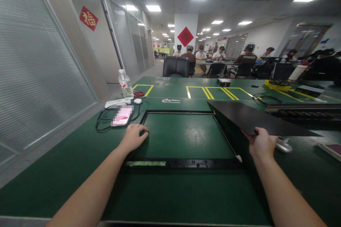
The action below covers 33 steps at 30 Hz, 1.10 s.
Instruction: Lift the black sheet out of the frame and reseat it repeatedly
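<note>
Lifting appeared the step: right hand [262, 143] gripped the black panel [253, 117] by its near edge above the frame [183, 163] on the table [53, 170], left hand [134, 135] lay unclenched on the frame's left rim; next move wanted level support.

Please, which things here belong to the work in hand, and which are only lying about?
In hand: black frame, touched at its edge by the left hand; black panel, held up by the right hand.
Lying about: water bottle, phone, scissors, plastic cup, cable.
</note>
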Each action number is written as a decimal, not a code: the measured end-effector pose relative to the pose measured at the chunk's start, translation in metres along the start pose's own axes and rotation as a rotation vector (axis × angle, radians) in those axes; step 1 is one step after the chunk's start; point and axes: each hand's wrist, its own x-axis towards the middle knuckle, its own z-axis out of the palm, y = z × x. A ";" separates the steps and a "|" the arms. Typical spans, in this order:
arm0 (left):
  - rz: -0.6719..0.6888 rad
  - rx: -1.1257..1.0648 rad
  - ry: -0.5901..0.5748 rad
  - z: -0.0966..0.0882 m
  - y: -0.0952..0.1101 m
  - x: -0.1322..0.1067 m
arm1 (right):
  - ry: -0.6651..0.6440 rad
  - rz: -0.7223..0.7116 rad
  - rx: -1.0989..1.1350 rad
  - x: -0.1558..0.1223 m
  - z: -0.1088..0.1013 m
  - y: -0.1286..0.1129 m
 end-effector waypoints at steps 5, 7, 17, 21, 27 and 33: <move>0.006 0.010 0.004 0.003 -0.004 0.000 | -0.032 0.035 -0.027 0.002 0.000 0.005; 0.008 0.014 0.000 0.004 -0.004 0.000 | -0.033 0.029 -0.032 0.003 -0.001 0.006; 0.004 -0.008 0.004 0.003 -0.003 0.000 | -0.098 0.164 -0.051 0.005 -0.001 0.014; 0.003 -0.011 0.008 0.004 -0.003 0.000 | -0.125 0.183 -0.048 0.004 0.000 0.015; 0.003 -0.004 0.007 0.003 -0.002 0.000 | -0.134 0.181 -0.021 0.001 0.002 0.013; -0.003 0.009 -0.015 0.002 0.000 -0.001 | -0.156 0.166 -0.009 0.002 0.000 0.014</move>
